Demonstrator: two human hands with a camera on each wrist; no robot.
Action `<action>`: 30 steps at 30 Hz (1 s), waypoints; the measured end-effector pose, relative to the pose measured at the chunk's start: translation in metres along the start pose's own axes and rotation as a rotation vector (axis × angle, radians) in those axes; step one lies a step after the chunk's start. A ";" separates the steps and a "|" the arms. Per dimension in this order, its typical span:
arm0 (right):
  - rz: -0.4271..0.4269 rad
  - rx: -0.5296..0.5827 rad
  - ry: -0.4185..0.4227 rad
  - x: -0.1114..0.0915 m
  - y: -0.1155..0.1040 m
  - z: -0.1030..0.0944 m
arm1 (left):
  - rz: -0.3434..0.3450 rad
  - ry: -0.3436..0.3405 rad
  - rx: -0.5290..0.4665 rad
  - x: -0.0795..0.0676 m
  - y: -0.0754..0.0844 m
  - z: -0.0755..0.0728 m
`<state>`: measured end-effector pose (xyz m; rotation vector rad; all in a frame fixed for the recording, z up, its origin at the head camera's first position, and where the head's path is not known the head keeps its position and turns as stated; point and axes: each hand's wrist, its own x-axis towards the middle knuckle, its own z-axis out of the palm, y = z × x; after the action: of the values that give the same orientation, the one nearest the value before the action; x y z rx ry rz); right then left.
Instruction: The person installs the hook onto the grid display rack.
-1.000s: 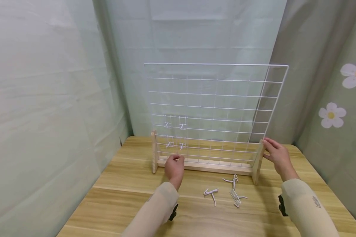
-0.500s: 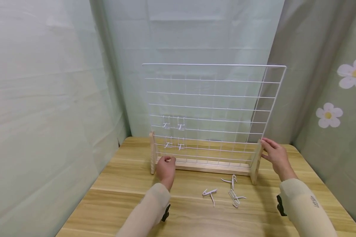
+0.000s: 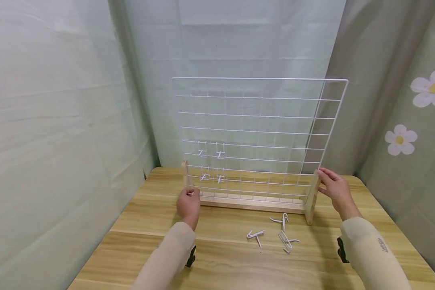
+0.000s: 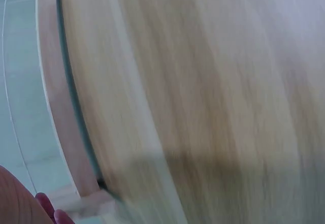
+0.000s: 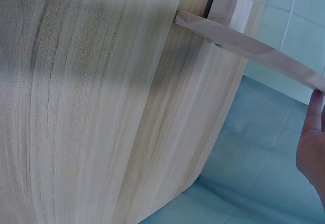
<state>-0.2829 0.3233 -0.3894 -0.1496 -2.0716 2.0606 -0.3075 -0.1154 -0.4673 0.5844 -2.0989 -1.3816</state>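
A white wire grid rack (image 3: 253, 132) stands upright in a wooden base (image 3: 251, 202) with an upright at each end. My right hand (image 3: 338, 193) pinches the top of the right wooden upright (image 3: 313, 201); in the right wrist view, fingers (image 5: 315, 112) touch that wooden piece. My left hand (image 3: 188, 205), fingers bent, is at the left wooden upright (image 3: 185, 175) and hides its lower part. Whether it grips the upright cannot be made out. Several white wire hooks (image 3: 220, 155) hang in two rows on the grid's lower left.
Loose white hooks lie on the wooden table (image 3: 224, 266) before the rack: one hook (image 3: 256, 237) alone, and another hook (image 3: 283, 220) near a third hook (image 3: 287, 242). Pale green curtains (image 3: 76, 121) enclose the table at the back and sides.
My left hand has slid left along the front of the base to the left upright. My right hand stays at the right upright. The hooks keep their places; the head view has shifted slightly.
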 end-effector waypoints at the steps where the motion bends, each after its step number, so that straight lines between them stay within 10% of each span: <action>1: -0.001 -0.001 -0.001 0.000 0.000 0.000 | -0.006 0.005 -0.005 0.002 0.000 -0.001; 14: 0.032 -0.075 0.008 0.001 -0.001 -0.002 | -0.047 -0.015 -0.035 0.027 0.003 -0.015; 30: 0.022 -0.086 0.001 0.003 0.002 -0.001 | 0.039 -0.141 -0.308 0.072 0.047 -0.022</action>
<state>-0.2854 0.3249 -0.3911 -0.1876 -2.1687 1.9840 -0.3503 -0.1579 -0.4023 0.3270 -1.9360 -1.7232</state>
